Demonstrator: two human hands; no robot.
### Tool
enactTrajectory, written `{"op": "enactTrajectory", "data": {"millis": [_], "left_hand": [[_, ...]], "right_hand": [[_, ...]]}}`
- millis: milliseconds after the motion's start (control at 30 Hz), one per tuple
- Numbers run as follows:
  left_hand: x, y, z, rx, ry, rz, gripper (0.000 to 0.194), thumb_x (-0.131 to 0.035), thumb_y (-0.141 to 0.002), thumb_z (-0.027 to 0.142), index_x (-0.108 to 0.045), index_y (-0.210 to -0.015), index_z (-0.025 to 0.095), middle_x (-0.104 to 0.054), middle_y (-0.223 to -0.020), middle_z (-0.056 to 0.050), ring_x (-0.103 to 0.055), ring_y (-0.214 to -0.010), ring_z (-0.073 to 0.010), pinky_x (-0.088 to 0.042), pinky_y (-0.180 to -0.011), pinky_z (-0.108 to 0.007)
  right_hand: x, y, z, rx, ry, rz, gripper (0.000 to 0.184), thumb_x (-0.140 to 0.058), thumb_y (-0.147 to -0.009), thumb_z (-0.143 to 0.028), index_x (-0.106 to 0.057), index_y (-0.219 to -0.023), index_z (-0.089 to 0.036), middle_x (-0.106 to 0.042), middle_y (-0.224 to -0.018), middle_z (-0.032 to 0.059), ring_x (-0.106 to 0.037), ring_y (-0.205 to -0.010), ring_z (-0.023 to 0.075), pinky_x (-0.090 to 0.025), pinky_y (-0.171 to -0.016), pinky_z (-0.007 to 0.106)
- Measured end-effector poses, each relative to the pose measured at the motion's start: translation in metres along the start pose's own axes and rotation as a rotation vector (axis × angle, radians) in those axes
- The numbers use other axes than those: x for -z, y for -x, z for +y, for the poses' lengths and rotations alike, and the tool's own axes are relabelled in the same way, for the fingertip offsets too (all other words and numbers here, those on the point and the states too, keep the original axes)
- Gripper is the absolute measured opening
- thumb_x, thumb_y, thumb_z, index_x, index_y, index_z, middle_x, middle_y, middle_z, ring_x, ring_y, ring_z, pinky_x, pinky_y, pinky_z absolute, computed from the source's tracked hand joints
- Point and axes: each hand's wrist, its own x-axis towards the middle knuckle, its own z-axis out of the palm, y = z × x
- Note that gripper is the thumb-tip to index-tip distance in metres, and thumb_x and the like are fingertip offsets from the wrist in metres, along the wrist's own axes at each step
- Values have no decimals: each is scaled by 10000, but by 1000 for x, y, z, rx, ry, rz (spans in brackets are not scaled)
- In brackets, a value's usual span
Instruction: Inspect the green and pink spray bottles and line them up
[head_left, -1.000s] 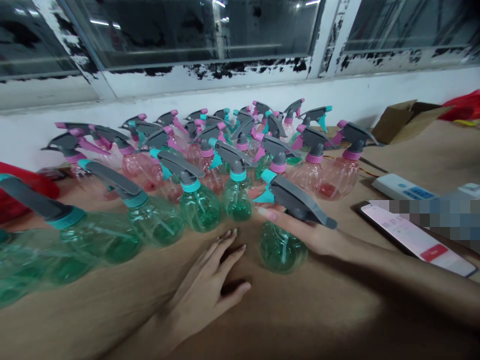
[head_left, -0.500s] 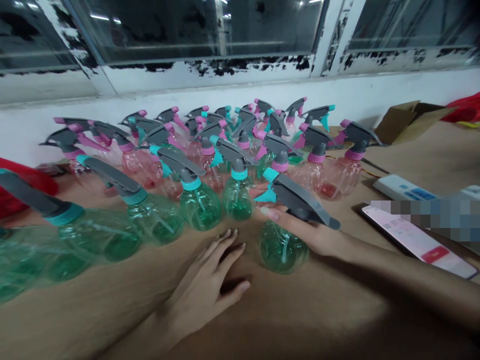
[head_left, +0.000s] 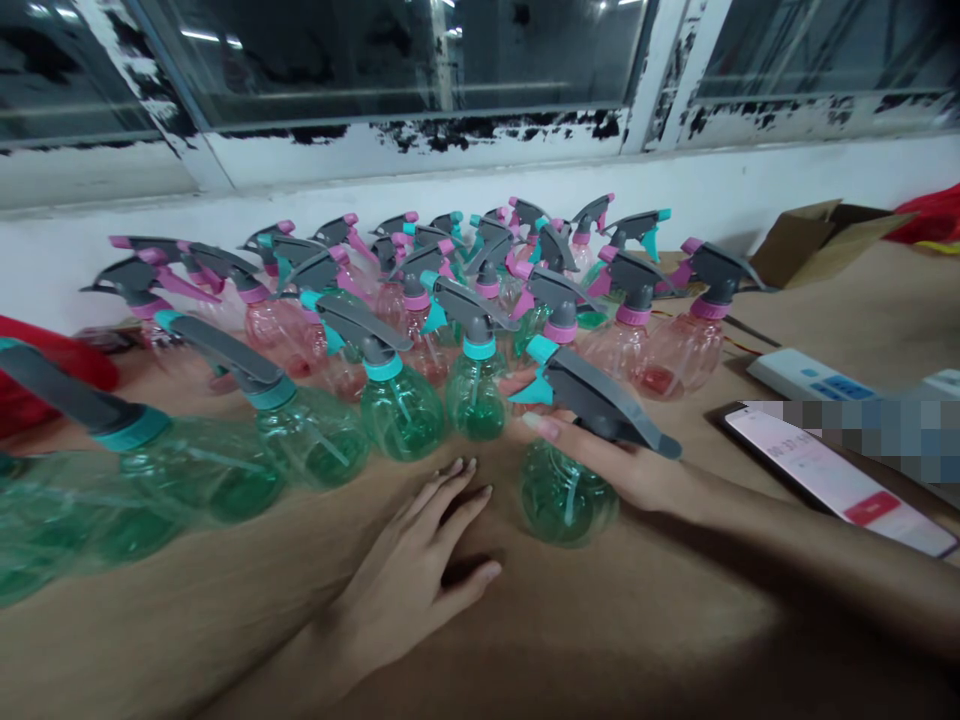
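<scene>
My right hand is closed around the neck of a green spray bottle, which stands upright on the table with its grey and turquoise trigger head above my fingers. Its nozzle points left. Flat on the wooden tabletop, my left hand rests with fingers apart and holds nothing. Just beyond its fingertips are two more green spray bottles, one slim and one rounder. Further green bottles run off to the left edge.
Behind stand several pink spray bottles mixed with green ones, up to the white wall. To the right lie a lit phone and a white device. An open cardboard box sits at the back right; something red is at left.
</scene>
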Motion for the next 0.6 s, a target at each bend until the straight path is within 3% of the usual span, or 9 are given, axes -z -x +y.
{"op": "enactTrajectory", "data": {"millis": [233, 400, 600], "left_hand": [[-1, 0, -1, -11, 0, 7, 526, -563, -908, 428, -418, -1366, 211, -350, -1481, -100, -355, -1333, -287, -359, -1052, -473], [-1, -1, -1, -5, -2, 14, 521, -572, -904, 409, -427, -1360, 203, -357, -1478, -102, -355, -1332, -284, -362, -1050, -467], [-1, -1, -1, 0, 9, -2, 516, -562, -907, 420, -428, -1360, 212, -354, -1480, -97, -347, -1337, -290, -357, -1052, -477]], "right_hand": [[5, -1, 1, -12, 108, 41, 239, -557, -858, -470, -623, -805, -247, -576, -673, -16, -530, -626, 154, -436, -600, 299], [4, 0, 4, 12, -34, -6, 245, -569, -857, -455, -641, -999, -268, -616, -796, -12, -568, -688, 152, -458, -654, 303], [1, -1, 6, 10, -66, 27, 209, -591, -848, -426, -635, -968, -261, -597, -786, -11, -546, -696, 151, -461, -692, 309]]}}
